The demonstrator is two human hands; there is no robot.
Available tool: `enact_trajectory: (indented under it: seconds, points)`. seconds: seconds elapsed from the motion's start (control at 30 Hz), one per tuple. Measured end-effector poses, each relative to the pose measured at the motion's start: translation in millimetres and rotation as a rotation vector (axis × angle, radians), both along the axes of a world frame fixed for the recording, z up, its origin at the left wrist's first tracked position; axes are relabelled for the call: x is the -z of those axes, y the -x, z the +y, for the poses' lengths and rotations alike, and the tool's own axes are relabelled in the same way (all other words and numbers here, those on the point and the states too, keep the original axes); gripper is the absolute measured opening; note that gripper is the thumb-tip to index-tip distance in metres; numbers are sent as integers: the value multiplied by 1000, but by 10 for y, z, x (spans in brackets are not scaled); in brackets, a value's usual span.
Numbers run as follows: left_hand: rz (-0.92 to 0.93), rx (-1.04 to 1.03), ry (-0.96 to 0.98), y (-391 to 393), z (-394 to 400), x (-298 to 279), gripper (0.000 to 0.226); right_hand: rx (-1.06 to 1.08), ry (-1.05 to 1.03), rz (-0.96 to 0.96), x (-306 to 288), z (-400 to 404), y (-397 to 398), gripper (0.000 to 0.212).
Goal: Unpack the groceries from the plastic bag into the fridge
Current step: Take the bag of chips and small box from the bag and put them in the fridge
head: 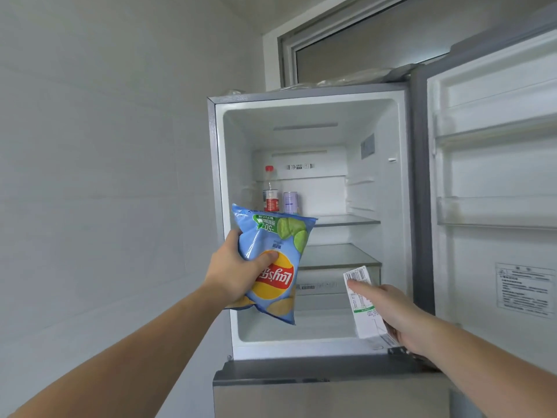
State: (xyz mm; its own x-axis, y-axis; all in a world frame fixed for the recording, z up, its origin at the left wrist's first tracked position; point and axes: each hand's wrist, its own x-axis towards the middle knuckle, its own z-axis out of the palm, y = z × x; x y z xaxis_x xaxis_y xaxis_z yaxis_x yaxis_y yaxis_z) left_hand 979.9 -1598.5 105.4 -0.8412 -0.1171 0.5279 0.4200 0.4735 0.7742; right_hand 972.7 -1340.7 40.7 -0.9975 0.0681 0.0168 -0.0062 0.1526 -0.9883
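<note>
While the fridge (310,122) door stands open, my left hand (232,273) grips an upside-down Lay's chip bag (271,267), my right hand (391,315) clasps a white barcoded carton (361,300).

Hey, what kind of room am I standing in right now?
Probably a home kitchen or a corner beside one: an open fridge with a bottle and a can on its shelf, pale tiled walls, and a window above.

In the middle of the frame I saw the open fridge (310,95) with glass shelves. On the upper shelf (346,221), at its left part, stood a bottle with red cap (270,191) and just beside it a pale purple can (290,202). The lower shelf (340,256) carried nothing I could see.
</note>
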Motion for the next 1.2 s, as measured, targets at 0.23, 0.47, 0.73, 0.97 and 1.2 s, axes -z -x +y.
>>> enact_trajectory:
  seconds: [0.23,0.47,0.73,0.97,1.2]
  points:
    - [156,85,-30,1009,-150,-545,48,94,-53,64,-275,-232,882,49]
    - [291,100,3,1731,-138,-851,46,115,-118,64,-400,-402,1673,29]
    - [360,87,68,2426,81,-913,43,93,-191,48,-363,-336,2490,26]
    - [360,89,107,2770,317,-1015,45,180,-486,160,-267,-203,3176,42]
    - [211,117,80,2786,308,-1024,40,245,-790,153,-242,-172,3586,57]
